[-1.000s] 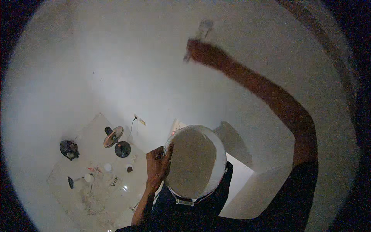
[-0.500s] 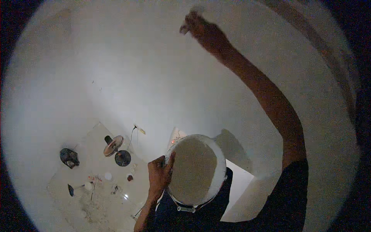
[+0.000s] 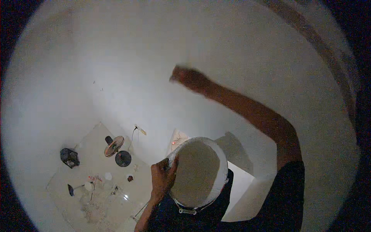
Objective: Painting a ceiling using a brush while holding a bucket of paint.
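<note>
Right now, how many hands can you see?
2: the left hand grips the rim of the white bucket; the right hand, blurred, is raised in front of the wall. No others show.

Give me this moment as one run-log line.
left hand: grips white bucket at its left edge | right hand: in front of pale wall, blurred, grasp unclear | contents: grey-brown material | floor: fan

Dim, grainy light fills the scene; the wall [image 3: 127,65] is palest left of centre and greys toward the right; a soft shadow [image 3: 237,150] lies just right of the bucket [image 3: 221,174]; a small glare spot [image 3: 126,197] gleams on the floor [image 3: 91,150], near left. Motion blur smears the right hand [image 3: 187,76]; fisheye distortion curves the dark band [image 3: 309,34] at far right; the corners fall to black.
</note>
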{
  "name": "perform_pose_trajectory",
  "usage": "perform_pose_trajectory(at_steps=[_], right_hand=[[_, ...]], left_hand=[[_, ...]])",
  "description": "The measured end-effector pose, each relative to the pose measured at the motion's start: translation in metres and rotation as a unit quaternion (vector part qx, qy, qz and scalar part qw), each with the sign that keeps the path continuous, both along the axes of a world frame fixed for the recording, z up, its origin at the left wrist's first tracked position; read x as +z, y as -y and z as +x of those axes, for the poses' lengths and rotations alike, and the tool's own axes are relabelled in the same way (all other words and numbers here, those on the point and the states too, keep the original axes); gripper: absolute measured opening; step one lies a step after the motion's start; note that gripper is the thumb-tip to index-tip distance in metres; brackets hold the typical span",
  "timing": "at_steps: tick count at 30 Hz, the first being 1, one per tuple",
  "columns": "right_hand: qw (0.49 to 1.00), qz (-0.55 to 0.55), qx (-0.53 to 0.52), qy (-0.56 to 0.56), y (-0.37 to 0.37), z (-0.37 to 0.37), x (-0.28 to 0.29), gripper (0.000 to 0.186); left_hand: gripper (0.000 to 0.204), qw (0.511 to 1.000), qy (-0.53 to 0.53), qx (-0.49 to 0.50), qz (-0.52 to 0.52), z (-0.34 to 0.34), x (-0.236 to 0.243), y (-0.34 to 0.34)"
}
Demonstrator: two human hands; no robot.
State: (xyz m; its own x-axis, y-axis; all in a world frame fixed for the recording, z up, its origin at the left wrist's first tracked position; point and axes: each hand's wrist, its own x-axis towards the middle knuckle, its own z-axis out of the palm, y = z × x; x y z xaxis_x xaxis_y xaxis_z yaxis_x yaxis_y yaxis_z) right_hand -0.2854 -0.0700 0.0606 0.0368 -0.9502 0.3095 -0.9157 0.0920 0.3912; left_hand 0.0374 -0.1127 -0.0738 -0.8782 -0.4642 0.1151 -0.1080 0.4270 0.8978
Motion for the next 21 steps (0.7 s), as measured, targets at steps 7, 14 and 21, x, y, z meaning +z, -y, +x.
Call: perform_pose_trajectory(at_steps=[7,14,21], right_hand=[[0.936,-0.098,-0.079,-0.329,0.004,0.018,0.089,0.013],[0.958,0.215,-0.023,-0.189,-0.011,0.019,-0.094,0.009],[0.973,-0.130,-0.090,-0.169,-0.031,0.019,0.064,0.018]], left_hand=[[0.042,0.999,-0.022,-0.012,0.025,0.000,-0.007,0.002],[0.042,0.997,-0.064,0.017,-0.031,0.000,-0.009,-0.003],[0.041,1.000,0.002,-0.005,0.017,0.000,-0.004,0.005]])
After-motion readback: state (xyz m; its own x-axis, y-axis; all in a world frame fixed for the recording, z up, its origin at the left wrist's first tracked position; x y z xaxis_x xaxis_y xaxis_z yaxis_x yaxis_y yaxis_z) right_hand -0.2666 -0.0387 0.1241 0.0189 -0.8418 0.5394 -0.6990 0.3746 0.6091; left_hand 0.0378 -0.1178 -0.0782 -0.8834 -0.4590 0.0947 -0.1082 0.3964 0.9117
